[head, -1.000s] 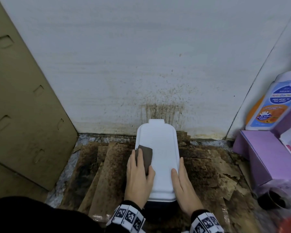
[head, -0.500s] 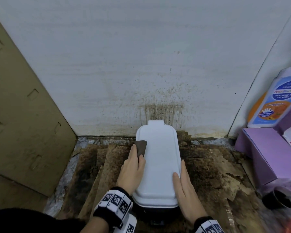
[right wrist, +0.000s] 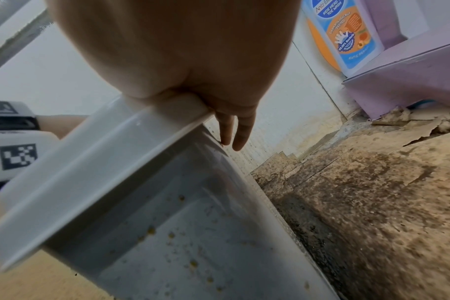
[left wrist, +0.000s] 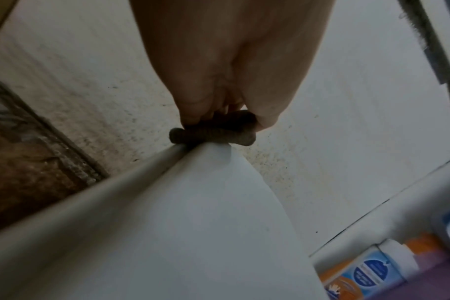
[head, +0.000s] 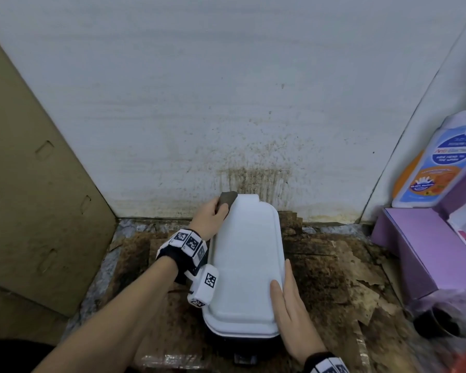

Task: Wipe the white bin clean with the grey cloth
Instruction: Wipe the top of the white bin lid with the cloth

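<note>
The white bin (head: 246,265) stands on stained cardboard, its flat lid up and its far end close to the wall. My left hand (head: 211,218) holds the folded grey cloth (head: 228,199) against the lid's far left corner. In the left wrist view the fingers pinch the cloth (left wrist: 213,133) onto the bin's edge (left wrist: 193,182). My right hand (head: 291,300) lies flat along the lid's near right edge, fingers straight. The right wrist view shows that hand (right wrist: 234,130) on the lid rim, and the bin wall (right wrist: 193,233) below is speckled with yellow-brown spots.
A dirty white wall (head: 253,117) rises just behind the bin. A cardboard panel (head: 38,197) leans at the left. At the right stand a purple box (head: 420,246) and an orange and blue soap bottle (head: 441,168). Torn, stained cardboard (head: 334,278) covers the floor.
My left hand has slid the cloth from the lid's middle left along the left edge to the far corner. The right hand has stayed on the near right edge.
</note>
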Tool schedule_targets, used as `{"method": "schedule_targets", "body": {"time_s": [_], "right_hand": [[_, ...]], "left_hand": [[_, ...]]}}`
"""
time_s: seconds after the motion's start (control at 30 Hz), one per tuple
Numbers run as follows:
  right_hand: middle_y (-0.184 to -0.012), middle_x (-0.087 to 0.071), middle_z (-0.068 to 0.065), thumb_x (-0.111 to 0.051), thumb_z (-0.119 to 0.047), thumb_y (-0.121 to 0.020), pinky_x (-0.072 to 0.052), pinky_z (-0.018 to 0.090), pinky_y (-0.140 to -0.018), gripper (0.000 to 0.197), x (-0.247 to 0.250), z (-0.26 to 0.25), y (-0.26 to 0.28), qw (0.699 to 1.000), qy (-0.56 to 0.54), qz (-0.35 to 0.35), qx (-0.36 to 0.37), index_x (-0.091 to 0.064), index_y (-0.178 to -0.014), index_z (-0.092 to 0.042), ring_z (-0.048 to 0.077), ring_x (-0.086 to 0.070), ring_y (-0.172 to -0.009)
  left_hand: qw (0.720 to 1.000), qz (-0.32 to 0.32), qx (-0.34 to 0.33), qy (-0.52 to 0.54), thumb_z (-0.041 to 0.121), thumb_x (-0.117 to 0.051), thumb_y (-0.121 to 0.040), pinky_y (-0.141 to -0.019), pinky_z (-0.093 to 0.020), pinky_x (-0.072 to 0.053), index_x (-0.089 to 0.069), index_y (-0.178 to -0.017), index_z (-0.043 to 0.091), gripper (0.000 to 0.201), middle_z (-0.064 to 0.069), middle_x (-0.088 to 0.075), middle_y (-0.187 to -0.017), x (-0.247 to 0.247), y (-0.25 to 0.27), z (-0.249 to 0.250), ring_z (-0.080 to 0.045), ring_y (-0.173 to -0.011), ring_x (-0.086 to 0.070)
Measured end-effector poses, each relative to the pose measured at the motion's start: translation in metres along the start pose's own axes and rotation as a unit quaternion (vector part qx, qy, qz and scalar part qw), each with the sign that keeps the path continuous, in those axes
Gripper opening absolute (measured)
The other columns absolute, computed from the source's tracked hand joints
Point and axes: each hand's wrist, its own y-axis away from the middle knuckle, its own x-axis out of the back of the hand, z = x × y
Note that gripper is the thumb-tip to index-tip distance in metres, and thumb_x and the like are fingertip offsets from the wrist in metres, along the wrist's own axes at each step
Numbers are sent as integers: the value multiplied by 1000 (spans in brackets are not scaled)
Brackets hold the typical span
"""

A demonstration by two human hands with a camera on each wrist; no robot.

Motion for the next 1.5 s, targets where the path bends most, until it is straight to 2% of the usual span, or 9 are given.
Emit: {"method": "schedule_targets", "body": {"time_s": [0.13, 0.37, 0.6, 0.73, 0.83, 0.93, 1.13, 1.27, 1.5], "right_hand": [[-158, 8, -29, -26, -59, -98, -17, 15, -105, 71, -1, -1, 1, 1000, 0, 4, 2, 14, -153, -39, -11, -12, -133], [-160, 7, -27, -28, -59, -97, -11, 15, -110, 72, -3, 3, 3, 1000, -12, 15, 7, 12, -154, -40, -9, -9, -139], [-158, 3, -29, -29, -55, -99, -14, 13, -107, 68, -6, 4, 2, 999, -28, 18, 8, 9, -154, -41, -11, -12, -138], [-159, 3, -28, -30, -52, -101, -14, 11, -106, 68, -6, 4, 1, 999, -30, 18, 5, 9, -155, -39, -11, -12, -137], [-160, 5, -26, -30, -54, -100, -13, 14, -108, 69, -5, 4, 1, 999, -27, 17, 3, 10, -154, -40, -10, -11, -138], [-159, 7, -28, -28, -59, -97, -13, 17, -110, 72, -5, 1, 1, 1000, -21, 12, 0, 13, -153, -41, -9, -9, -138], [-160, 9, -27, -27, -63, -95, -11, 18, -112, 74, -4, 1, 0, 1000, -15, 11, 3, 14, -153, -42, -10, -7, -139], [-161, 6, -26, -28, -62, -96, -12, 18, -112, 73, -5, 0, 2, 1000, -19, 11, 2, 13, -153, -41, -9, -9, -138], [-161, 5, -26, -28, -58, -99, -9, 16, -112, 70, -6, 4, 3, 1000, -20, 17, 6, 11, -154, -41, -9, -9, -139]], "left_hand": [[1000, 4, 6, 24, 28, -45, -104, -79, -36, -52, -50, -130, 16, 29, -8, -65, -114, -6, 25, 0, -26, -96, -64], [997, 5, 28, 67, 35, -48, -103, -92, -30, -49, -36, -152, 25, 51, 13, -58, -129, -12, 89, -10, -8, -110, -58], [994, -3, 32, 108, 33, -51, -103, -83, -1, -41, -29, -155, 25, 58, 40, -45, -118, -21, 144, -29, 33, -96, -47], [995, 1, 36, 90, 41, -49, -102, -83, -17, -47, -22, -158, 29, 63, 29, -56, -96, -28, 147, -28, 13, -79, -56], [996, 2, 24, 82, 41, -48, -102, -89, -26, -53, -24, -157, 32, 61, 23, -63, -112, -25, 128, -23, 3, -94, -64], [998, 2, 13, 58, 38, -49, -102, -90, -39, -56, -32, -153, 33, 54, 9, -69, -113, -18, 97, -18, -15, -99, -68], [1000, -8, 12, -12, 28, -46, -104, -95, -48, -53, -47, -143, 12, 42, -4, -65, -123, 3, 21, 2, -28, -110, -64], [1000, -5, 21, 0, 18, -48, -103, -104, -41, -47, -46, -144, 5, 43, -8, -61, -131, 7, 4, 11, -28, -124, -57], [997, 29, 10, 71, 17, -54, -101, -101, -46, -51, -50, -143, 9, 44, 4, -63, -121, -2, 32, -7, -15, -106, -60]]}}
